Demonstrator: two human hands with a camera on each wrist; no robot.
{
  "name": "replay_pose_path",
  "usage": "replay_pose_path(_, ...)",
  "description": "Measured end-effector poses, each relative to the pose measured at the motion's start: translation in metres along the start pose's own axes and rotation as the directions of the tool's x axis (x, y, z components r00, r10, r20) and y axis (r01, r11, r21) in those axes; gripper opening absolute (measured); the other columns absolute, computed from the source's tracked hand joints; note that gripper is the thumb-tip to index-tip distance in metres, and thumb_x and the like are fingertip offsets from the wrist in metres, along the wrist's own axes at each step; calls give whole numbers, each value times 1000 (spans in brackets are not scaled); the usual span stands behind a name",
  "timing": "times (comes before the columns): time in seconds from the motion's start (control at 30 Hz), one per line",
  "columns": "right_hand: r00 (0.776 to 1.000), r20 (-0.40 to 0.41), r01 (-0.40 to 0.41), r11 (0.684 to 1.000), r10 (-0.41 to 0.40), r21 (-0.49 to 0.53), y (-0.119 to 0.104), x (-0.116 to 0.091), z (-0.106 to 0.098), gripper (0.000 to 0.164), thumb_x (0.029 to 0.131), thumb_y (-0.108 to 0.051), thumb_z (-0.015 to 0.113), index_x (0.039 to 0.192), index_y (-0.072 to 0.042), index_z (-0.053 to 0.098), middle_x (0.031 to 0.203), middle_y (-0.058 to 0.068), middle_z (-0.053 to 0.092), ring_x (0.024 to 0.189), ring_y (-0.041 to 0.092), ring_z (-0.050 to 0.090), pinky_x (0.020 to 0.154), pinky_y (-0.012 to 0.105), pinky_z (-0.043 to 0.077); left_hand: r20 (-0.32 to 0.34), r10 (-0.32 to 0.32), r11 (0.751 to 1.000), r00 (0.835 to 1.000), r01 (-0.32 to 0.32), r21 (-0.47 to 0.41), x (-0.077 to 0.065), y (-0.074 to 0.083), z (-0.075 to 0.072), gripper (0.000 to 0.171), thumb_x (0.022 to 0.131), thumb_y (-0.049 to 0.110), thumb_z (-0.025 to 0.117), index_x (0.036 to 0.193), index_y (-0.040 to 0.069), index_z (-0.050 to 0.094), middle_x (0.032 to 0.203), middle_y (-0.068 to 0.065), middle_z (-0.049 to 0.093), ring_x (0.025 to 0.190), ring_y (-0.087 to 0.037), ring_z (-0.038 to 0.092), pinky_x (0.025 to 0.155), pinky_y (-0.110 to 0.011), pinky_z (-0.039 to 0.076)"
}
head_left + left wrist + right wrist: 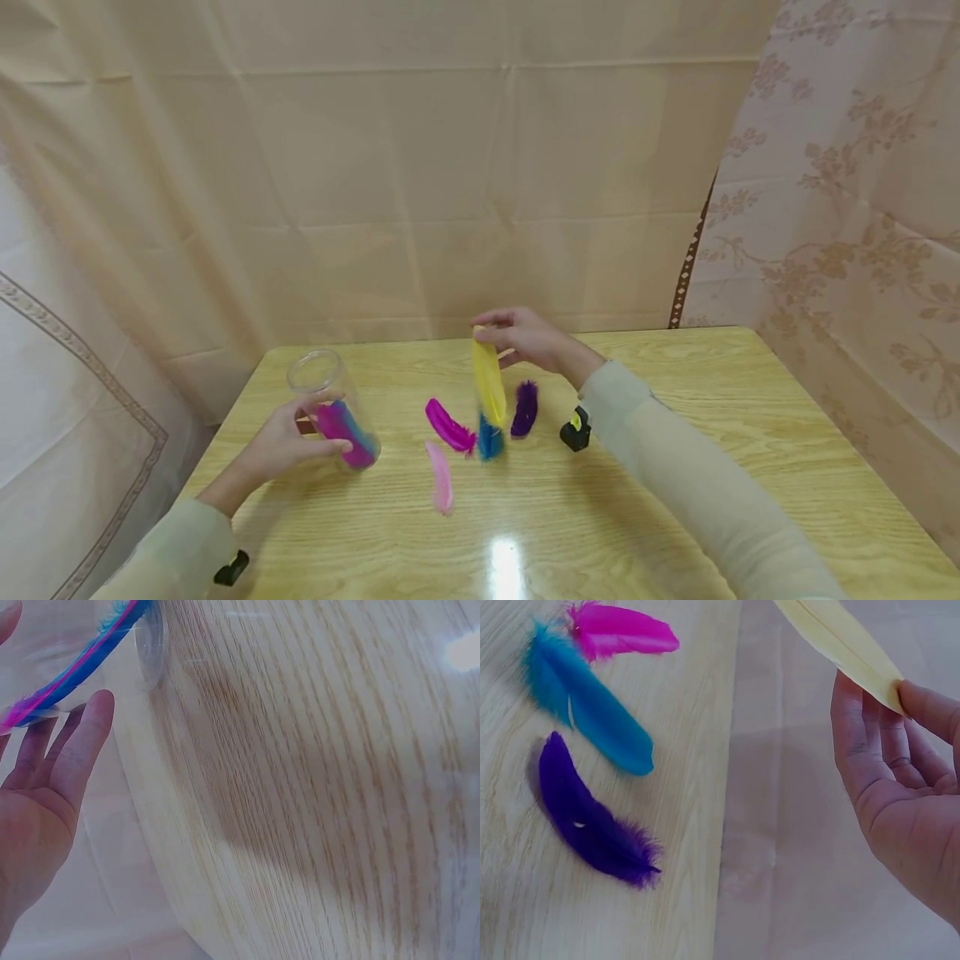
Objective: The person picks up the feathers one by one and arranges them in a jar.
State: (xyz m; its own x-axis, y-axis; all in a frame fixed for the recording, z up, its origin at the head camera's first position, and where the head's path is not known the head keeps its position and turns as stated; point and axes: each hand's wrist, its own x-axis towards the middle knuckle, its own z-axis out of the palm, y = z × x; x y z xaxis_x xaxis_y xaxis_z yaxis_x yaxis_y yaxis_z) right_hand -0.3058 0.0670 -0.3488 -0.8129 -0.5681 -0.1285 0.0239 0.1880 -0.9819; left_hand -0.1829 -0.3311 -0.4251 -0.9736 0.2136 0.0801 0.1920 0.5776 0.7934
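My left hand [288,437] grips a clear cylindrical jar [351,402], which leans a little at the table's left side. Pink and blue feathers [347,433] show inside it; in the left wrist view, fingers [86,746] lie along its wall. Between thumb and fingertips, my right hand [528,337] pinches a yellow feather [489,379] by one end, raised above the table. Below it lies a blue feather [592,709], partly covered by the yellow one in the head view. Close by are a magenta feather [450,427], a light pink feather [440,479] and a purple feather [527,408].
The loose feathers lie on a light wood-grain table [675,400]. A beige cloth [390,183] hangs behind its far edge, and a floral cloth [862,208] hangs at the right. Small black devices [576,431] show beside both wrists.
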Motion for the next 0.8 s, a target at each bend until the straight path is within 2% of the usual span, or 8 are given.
replay_pose_path(0.33,999,27,21,1000,-21,-10,-16,6,12,37,102,-20,63,136,-5,61,113,12,65,92,22,63,77,38,58,2,15,1000,1000,-15,-21,1,-2,0,73,83,24,87,144,4,52,126,-17,62,105,-30,63,84,-28,55)
replay_pose_path(0.53,999,39,16,1000,-16,12,-22,15,27,36,102,-20,65,134,-5,63,114,11,66,94,23,64,82,40,58,3,21,1000,1000,-21,-14,2,-2,0,74,82,24,87,145,5,52,126,-17,61,107,-30,62,86,-31,55)
replay_pose_path(0.8,996,83,48,998,-44,-41,-29,20,45,30,100,-22,67,127,-9,69,114,9,67,92,20,60,78,36,58,-1,21,1000,1000,-21,-4,1,-1,-1,75,83,25,87,146,6,51,129,-16,60,108,-30,62,87,-27,54)
